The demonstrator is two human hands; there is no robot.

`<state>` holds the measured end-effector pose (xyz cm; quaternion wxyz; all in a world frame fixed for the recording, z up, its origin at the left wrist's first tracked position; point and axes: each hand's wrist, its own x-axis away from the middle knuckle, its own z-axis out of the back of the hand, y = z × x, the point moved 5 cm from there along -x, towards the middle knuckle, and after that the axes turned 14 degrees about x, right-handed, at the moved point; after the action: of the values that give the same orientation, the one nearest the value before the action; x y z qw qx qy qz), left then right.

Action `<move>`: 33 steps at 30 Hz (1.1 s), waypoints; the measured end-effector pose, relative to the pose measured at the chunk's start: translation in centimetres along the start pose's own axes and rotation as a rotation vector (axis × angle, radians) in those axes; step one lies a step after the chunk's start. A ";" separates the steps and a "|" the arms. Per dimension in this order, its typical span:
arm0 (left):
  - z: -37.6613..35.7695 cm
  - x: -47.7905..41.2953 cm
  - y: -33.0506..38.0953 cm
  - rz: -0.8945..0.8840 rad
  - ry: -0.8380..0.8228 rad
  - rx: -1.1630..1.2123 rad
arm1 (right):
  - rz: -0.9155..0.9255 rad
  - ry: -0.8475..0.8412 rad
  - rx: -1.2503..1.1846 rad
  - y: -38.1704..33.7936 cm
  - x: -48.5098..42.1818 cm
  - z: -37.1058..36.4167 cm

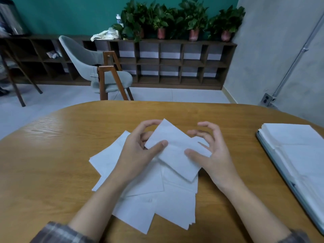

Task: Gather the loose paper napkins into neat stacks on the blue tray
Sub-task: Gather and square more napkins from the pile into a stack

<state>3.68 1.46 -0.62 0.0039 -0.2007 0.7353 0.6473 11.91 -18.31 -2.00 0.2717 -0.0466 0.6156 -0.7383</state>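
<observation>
You are pinching a napkin [175, 153] in your left hand [138, 153] over the pile [157, 204]; your right hand [216, 155] is hovering, fingers spread, thumb touching it.

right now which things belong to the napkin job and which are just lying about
Job: napkin in left hand, right hand, loose napkin pile, blue tray, stacked napkins on it.
Lying about: grey chair, potted plants, cloth, bottle, shelf unit.

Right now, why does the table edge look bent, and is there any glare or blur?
Head view: the wide lens bows the table edge and shelf; glare sheens the wood at left; the held napkin looks sharp, the plants soft.
</observation>
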 end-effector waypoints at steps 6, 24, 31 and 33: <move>-0.4 0.5 -0.4 -0.092 0.186 0.048 | -0.004 -0.074 -0.173 0.0 -0.1 -0.1; -2.9 2.3 -2.9 -0.248 -0.498 -0.816 | -0.006 0.146 0.291 1.9 -0.3 2.7; -2.8 2.4 -2.3 -0.319 -0.449 -0.831 | 0.069 0.177 0.328 2.0 -0.6 2.9; -2.7 2.3 -2.3 -0.337 -0.440 -0.841 | 0.040 0.174 0.318 2.1 -0.6 3.0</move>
<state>2.98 -1.98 -2.92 0.1821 -0.1596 0.3500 0.9049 14.38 -20.88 -3.10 0.2359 0.0732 0.5129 -0.8221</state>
